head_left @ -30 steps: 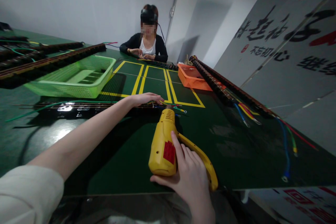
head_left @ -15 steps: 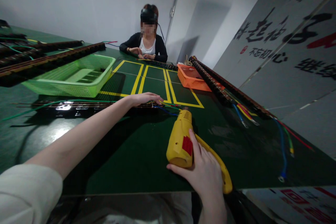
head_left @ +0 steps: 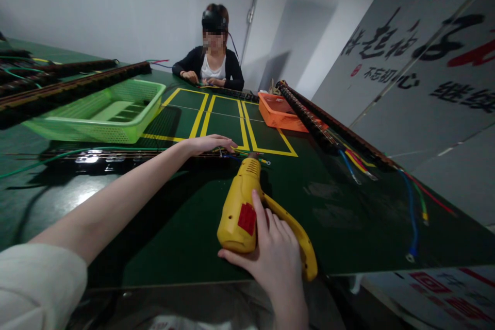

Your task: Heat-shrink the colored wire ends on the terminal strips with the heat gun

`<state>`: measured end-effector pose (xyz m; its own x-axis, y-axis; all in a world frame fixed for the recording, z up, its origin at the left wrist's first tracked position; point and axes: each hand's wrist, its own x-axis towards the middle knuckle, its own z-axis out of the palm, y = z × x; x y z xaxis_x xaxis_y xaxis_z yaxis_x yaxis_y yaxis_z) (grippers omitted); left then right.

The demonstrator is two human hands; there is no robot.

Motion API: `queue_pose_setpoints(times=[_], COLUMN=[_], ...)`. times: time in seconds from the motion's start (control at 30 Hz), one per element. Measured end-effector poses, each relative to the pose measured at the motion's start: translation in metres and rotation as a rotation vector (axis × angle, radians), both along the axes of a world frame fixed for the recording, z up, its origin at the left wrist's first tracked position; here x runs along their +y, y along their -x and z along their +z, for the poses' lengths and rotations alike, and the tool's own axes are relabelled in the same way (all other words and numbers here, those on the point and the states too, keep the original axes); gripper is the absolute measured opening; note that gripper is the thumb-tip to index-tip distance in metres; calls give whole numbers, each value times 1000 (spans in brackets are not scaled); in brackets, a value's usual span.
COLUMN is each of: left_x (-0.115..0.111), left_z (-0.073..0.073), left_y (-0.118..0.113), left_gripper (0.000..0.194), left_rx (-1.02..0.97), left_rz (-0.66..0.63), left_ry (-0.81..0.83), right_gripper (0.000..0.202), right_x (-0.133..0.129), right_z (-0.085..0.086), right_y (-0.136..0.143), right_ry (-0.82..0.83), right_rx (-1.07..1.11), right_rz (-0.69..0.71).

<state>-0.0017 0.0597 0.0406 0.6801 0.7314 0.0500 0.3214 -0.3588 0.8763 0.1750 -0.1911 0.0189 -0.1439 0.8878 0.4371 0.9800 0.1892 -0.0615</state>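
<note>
My right hand [head_left: 276, 245] is wrapped round a yellow heat gun [head_left: 234, 216] with a red label. The nozzle points away from me, close over the coloured wires [head_left: 263, 160], one of which ends in a ring terminal. My left hand [head_left: 214, 143] reaches across the table, its fingertips closed on those wires where they leave a long dark bar assembly [head_left: 108, 157]. The thumb of that hand is hidden. A loose green wire [head_left: 58, 157] runs along the assembly to the left.
A green basket [head_left: 133, 129] stands at the left with long bars across it. An orange basket [head_left: 286, 122] at the right bears more bars, their wires [head_left: 353, 165] hanging toward me. Yellow tape marks the green table [head_left: 328, 227]. A person [head_left: 212, 67] sits at the far side.
The heat gun has moved left in my right hand, its nozzle now over the wires nearer my left hand. The ring terminal shows beyond the nozzle. My left hand has barely moved.
</note>
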Motion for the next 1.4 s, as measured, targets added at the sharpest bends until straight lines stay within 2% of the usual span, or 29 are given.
queue_pose_setpoints(times=[0.2, 0.43, 0.6, 0.8, 1.13, 1.4], left_x=[3, 0, 1, 1, -2, 2], left_z=[-3, -1, -2, 0, 2, -2], left_y=[-1, -1, -1, -1, -1, 0], left_gripper=[47, 48, 46, 39, 37, 41], left_rx=[14, -8, -2, 23, 14, -8], left_rz=[30, 35, 35, 24, 25, 11], left_ry=[29, 60, 56, -4, -6, 18], right_gripper=[116, 113, 115, 117, 113, 111], right_x=[-5, -5, -3, 0, 5, 4], right_z=[2, 0, 2, 6, 4, 3], right_y=[22, 26, 18, -2, -33, -32], right_ry=[35, 17, 70, 99, 48, 28], right_rx=[55, 59, 38, 56, 0, -37], right_rz=[73, 74, 101, 64, -117, -130])
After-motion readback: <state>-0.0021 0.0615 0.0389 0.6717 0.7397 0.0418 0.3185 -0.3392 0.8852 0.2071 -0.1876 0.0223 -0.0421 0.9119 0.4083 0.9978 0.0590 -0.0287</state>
